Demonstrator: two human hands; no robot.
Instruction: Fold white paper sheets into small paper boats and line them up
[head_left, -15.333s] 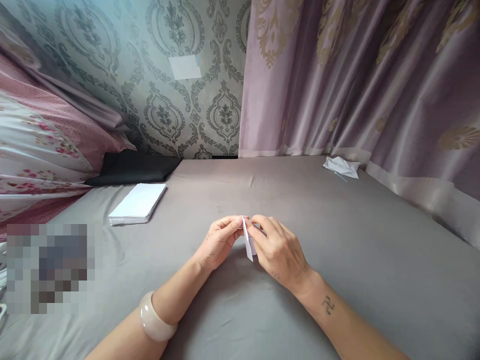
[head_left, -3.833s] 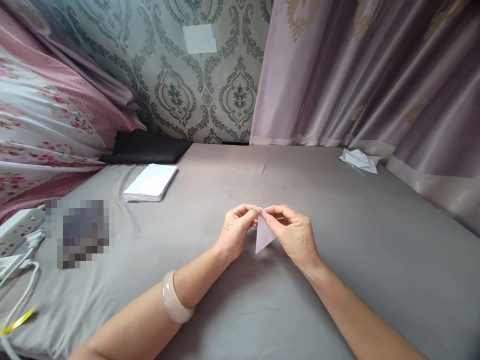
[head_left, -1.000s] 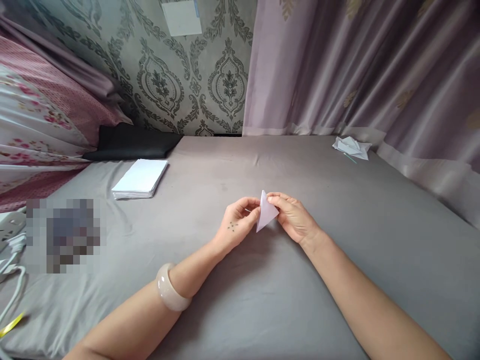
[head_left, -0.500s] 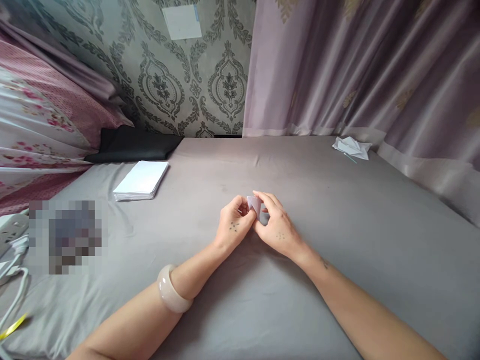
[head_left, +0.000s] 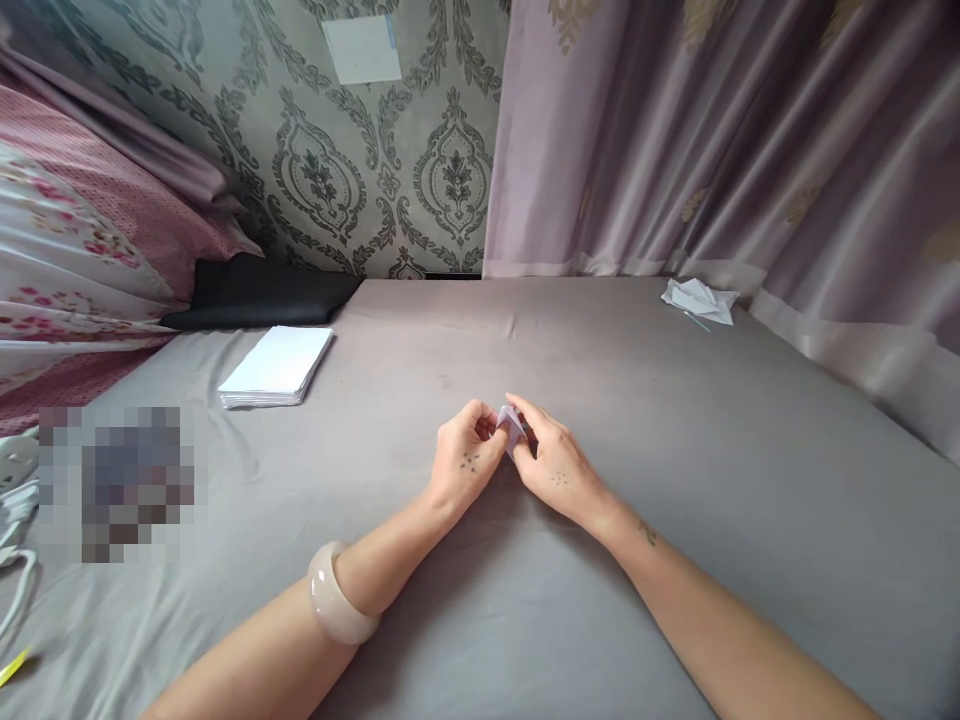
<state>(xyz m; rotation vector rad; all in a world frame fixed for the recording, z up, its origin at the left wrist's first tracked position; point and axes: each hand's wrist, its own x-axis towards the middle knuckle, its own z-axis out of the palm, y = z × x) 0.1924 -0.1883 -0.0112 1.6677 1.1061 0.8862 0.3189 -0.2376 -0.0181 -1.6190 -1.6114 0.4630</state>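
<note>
Between my two hands is a small folded piece of paper (head_left: 509, 416), pale with a lilac tint and pointed at the top. My left hand (head_left: 466, 452) pinches it from the left, thumb against its near side and fingers curled. From the right, my right hand (head_left: 559, 458) holds it between the thumb and the outstretched index finger. The fingers cover much of its lower part and its far side. Both hands are just above the grey sheet (head_left: 480, 610), and a pale bangle (head_left: 341, 595) sits on my left forearm.
A stack of white paper (head_left: 277, 362) lies at the left, in front of a folded black cloth (head_left: 262, 292). Crumpled or folded white papers (head_left: 699, 300) rest at the far right near the curtain (head_left: 637, 150). White cables and a power strip (head_left: 19, 460) are at the left edge.
The folded paper has tilted and its folds now stand apart at the top. My right thumb and fingers have shifted around it. The view has moved slightly.
</note>
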